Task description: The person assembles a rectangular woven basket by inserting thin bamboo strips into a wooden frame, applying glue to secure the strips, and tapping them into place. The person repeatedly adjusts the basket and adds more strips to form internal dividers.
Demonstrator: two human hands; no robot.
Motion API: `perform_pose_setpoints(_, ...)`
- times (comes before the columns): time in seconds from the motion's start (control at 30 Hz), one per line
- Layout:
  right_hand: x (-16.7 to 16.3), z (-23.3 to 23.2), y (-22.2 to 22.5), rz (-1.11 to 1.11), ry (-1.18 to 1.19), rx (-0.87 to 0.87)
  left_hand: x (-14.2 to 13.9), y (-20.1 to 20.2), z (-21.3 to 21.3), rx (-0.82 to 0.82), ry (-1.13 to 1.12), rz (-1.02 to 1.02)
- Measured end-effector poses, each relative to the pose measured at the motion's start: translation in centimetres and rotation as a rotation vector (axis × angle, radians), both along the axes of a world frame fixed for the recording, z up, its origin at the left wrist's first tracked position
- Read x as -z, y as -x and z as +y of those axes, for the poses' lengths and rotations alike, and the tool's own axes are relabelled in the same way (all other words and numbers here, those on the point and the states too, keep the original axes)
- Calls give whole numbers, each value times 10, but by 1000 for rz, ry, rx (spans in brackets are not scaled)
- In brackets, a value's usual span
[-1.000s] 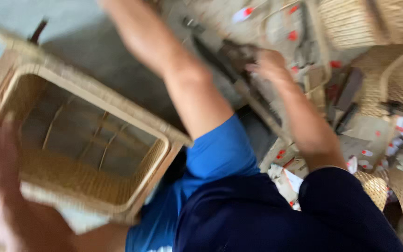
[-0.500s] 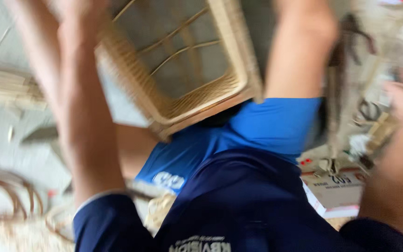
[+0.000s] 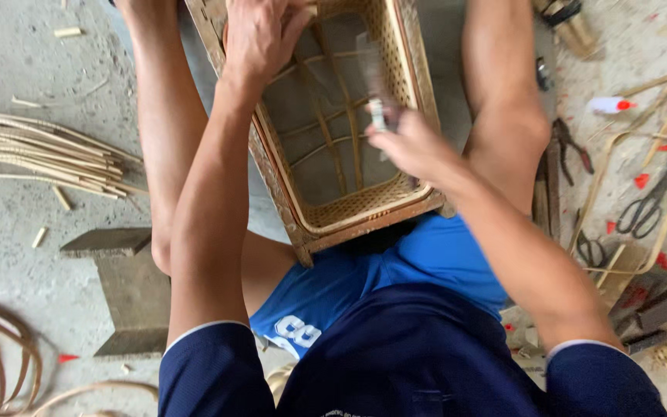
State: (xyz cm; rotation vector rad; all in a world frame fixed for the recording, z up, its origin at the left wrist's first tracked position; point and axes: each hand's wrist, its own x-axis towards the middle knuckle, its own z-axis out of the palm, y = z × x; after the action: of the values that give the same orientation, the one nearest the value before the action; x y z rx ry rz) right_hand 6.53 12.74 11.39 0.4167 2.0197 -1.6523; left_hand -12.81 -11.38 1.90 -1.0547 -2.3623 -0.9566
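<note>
I logged the woven basket [image 3: 326, 123] at upper centre of the frame, lying between the person's bare knees with its open side up and its near corner resting against the blue shorts [image 3: 380, 286]. The left hand [image 3: 260, 35] lay at the top centre, fingers bent over the basket's far rim and gripping it. The right hand [image 3: 411, 147] sat just right of centre, inside the basket's right wall, pinched around a small pale tool [image 3: 378, 112]; the tool was blurred and I could not tell its kind. A bundle of cane strips [image 3: 40, 154] lay at the left edge. Scissors [image 3: 650, 205] and pliers [image 3: 565, 143] lay on the floor at the right.
</note>
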Motion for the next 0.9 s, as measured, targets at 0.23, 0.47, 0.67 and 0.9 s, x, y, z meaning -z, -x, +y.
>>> perform_pose_setpoints(0.23,44,-52,63,-106,-291,-56,-11,2,3,-40,-48,3)
perform_pose_setpoints(0.47,62,-66,90,9,-283,-47,-3,5,1,-48,-60,38)
perform_pose_setpoints(0.67,74,-78,93,263,-286,106,0,5,-2,-2,-51,-131)
perform_pose_setpoints(0.9,80,-85,84,280,-389,110,2,0,-2,6,5,-124)
